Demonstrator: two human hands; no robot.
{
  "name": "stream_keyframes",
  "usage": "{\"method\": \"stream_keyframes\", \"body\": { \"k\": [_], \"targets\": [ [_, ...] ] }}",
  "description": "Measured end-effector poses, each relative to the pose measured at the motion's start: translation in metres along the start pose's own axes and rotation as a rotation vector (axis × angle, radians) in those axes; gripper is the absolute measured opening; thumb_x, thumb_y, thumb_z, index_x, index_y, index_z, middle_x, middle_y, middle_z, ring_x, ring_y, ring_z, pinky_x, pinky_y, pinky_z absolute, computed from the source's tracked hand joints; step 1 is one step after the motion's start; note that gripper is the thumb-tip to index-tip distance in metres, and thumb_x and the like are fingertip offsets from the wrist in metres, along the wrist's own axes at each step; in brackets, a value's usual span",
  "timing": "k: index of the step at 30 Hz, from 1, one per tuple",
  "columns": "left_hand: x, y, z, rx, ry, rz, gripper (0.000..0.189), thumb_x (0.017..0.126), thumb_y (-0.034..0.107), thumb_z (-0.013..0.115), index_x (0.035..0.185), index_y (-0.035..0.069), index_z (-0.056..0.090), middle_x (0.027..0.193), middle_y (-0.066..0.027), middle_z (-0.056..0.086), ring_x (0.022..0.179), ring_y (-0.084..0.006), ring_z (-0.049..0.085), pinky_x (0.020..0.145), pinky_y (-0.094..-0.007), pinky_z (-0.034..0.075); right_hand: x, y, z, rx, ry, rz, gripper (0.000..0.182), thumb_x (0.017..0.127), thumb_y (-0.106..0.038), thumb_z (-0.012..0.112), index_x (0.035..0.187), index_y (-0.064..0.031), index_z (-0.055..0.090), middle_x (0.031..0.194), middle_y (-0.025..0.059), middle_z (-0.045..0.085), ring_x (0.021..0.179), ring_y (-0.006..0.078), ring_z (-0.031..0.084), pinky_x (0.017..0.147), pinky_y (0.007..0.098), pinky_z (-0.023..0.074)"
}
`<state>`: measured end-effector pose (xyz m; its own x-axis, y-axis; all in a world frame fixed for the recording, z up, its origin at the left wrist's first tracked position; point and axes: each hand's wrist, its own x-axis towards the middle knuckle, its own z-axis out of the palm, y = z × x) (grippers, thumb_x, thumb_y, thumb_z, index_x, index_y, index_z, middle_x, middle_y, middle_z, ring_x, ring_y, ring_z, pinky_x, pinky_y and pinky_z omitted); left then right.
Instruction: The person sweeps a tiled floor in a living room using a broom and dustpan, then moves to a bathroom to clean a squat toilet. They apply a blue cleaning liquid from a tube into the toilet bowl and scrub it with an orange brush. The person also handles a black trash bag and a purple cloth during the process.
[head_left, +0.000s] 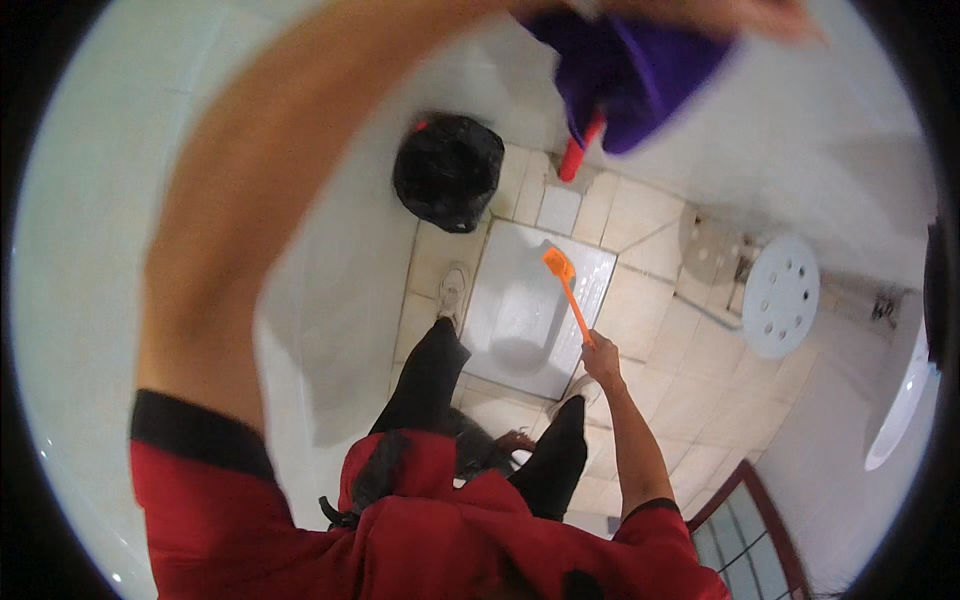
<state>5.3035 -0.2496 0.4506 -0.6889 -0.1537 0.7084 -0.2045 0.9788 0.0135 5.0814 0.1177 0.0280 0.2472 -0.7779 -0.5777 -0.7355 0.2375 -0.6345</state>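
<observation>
My right hand (602, 360) grips the handle of an orange long-handled brush (574, 300). The brush head is over the basin of a white squat toilet (517, 300) set in the floor, and my feet stand on either side of it. My left arm reaches up across the top of the view. The left hand (757, 21) is blurred and partly cut off by the rim, above a purple cloth (637, 75). Whether its fingers hold the cloth cannot be told. Below the cloth, a red pipe (574, 159) runs down to the floor.
A bin lined with a black bag (450, 172) stands by the wall, left of the toilet. To the right is a stool with a round white seat (781, 298). A white washbasin (896, 405) juts in at the right rim. A red-framed panel (780, 517) stands lower right.
</observation>
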Motion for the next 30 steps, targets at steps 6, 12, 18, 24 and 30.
{"method": "stream_keyframes", "body": {
  "k": [6,12,18,24,30],
  "targets": [
    [-0.068,0.111,-0.034,-0.190,0.463,-0.293,0.038,0.067,0.023,0.071,0.049,0.012,0.039,0.053,-0.0011,0.037,0.050,-0.0191,0.039,0.048,-0.0329,0.033,0.099,-0.060,-0.045,-0.340,0.121,-0.155,0.010,0.082,-0.013,0.054,0.078,-0.0039,0.057,0.078,0.0193,0.063,0.075,0.0335,0.064,0.062,0.0450,0.0489],
    [-0.247,0.241,-0.068,-0.639,0.462,-1.391,0.030,0.080,0.004,0.062,0.055,0.001,0.045,0.052,-0.0087,0.041,0.047,-0.0228,0.039,0.048,-0.0344,0.030,0.254,-0.155,-0.053,-0.696,0.205,-0.105,0.013,0.082,-0.014,0.055,0.081,-0.0029,0.062,0.085,0.0178,0.065,0.081,0.0337,0.064,0.069,0.0438,0.0513],
    [-0.306,0.350,-0.109,-0.656,0.450,-2.305,0.033,0.087,0.011,0.059,0.060,-0.001,0.045,0.056,0.0031,0.040,0.058,-0.0037,0.034,0.049,-0.0285,0.029,0.344,-0.327,-0.030,-0.742,0.127,-0.327,0.016,0.080,-0.010,0.056,0.090,-0.0007,0.064,0.094,0.0224,0.063,0.090,0.0354,0.063,0.079,0.0449,0.0500],
    [-0.333,0.393,-0.114,-0.650,0.726,-2.573,0.027,0.088,0.016,0.060,0.066,0.001,0.056,0.061,0.0070,0.045,0.060,-0.0032,0.038,0.054,-0.0235,0.035,0.366,-0.440,0.013,-1.085,-0.008,-0.598,0.016,0.080,-0.013,0.056,0.082,-0.0052,0.069,0.085,0.0131,0.068,0.086,0.0289,0.066,0.078,0.0391,0.0521],
    [-0.346,0.406,-0.128,-0.845,0.827,-2.643,0.020,0.087,0.016,0.060,0.082,-0.002,0.067,0.072,0.0026,0.060,0.068,-0.0041,0.050,0.061,-0.0213,0.042,0.406,-0.462,0.051,-1.184,0.017,-0.688,0.015,0.080,-0.014,0.057,0.085,-0.0097,0.071,0.093,0.0098,0.066,0.084,0.0247,0.067,0.074,0.0351,0.0543]
  ]
}}
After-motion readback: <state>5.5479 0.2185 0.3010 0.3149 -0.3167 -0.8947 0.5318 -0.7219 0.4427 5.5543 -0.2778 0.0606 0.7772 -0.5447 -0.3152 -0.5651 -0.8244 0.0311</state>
